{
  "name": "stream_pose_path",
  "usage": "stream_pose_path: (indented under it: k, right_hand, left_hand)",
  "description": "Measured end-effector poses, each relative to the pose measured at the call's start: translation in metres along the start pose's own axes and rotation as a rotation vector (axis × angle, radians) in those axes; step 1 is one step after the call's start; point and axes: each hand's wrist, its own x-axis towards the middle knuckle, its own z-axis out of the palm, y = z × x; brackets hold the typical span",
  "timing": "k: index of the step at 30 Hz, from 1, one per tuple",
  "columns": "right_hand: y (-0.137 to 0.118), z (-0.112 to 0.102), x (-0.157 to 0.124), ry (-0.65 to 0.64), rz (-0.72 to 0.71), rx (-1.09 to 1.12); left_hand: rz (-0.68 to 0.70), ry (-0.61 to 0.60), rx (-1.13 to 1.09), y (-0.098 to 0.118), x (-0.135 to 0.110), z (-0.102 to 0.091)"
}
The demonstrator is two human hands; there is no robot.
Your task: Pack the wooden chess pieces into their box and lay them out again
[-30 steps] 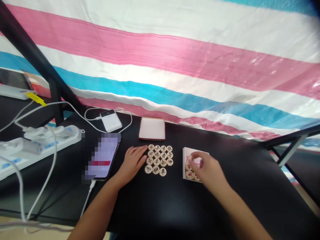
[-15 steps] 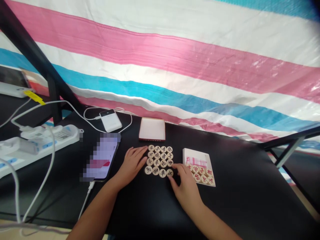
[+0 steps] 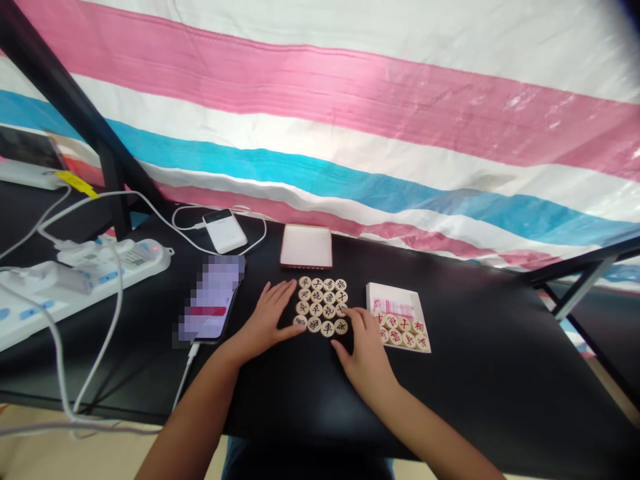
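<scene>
Several round wooden xiangqi pieces with black characters (image 3: 316, 310) lie flat in close rows, forming a square block on the black table. Along the block's left side rests my left hand (image 3: 270, 319), fingers stretched out and thumb tip at the lower-left piece. My right hand (image 3: 367, 353) is at the right side; its fingertips touch or nearly touch the right-hand pieces, partly covering one. Its thumb is spread below the lower-right piece. Just right of that hand sits a white box tray (image 3: 370, 293) with red-character xiangqi pieces (image 3: 401, 337) in its near half, some hidden by my fingers.
An upturned box lid (image 3: 306, 247) lies behind the block. To the left are a phone (image 3: 213, 297) on a charging cable, a white power bank (image 3: 225, 231) and a power strip (image 3: 133, 263) with looping cables. A striped plastic sheet (image 3: 320, 87) hangs behind the black table (image 3: 475, 360).
My left thumb has spread down to the lower-left piece. My right thumb has moved off the lower-right piece. The bottom row looks slightly straighter, and the view has shifted downward.
</scene>
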Motion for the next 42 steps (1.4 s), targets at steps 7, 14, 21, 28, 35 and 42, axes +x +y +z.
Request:
stream_pose_path:
  k: [7,14,21,28,35,42]
  right_hand:
    - [-0.006,0.009,0.003,-0.051,-0.150,-0.121]
    - [-0.005,0.023,0.008,-0.038,-0.139,-0.265]
    - [0.000,0.023,0.003,-0.055,-0.115,-0.202]
    - [0.000,0.019,0.016,-0.069,0.125,0.178]
    - [0.003,0.017,0.037,0.053,0.266,0.376]
    - [0.010,0.011,0.034,0.158,0.117,0.398]
  left_hand:
    - [0.055,-0.077,0.059,0.001,-0.002,0.001]
    - [0.031,-0.048,0.075,0.001,0.000,0.004]
    - [0.027,-0.021,0.056,-0.003,-0.003,0.010]
    - [-0.130,0.089,-0.201,0.009,0.006,0.012]
    - [-0.254,0.192,-0.529,0.030,0.026,0.015]
    - [-0.180,0.362,-0.498,0.021,0.018,0.007]
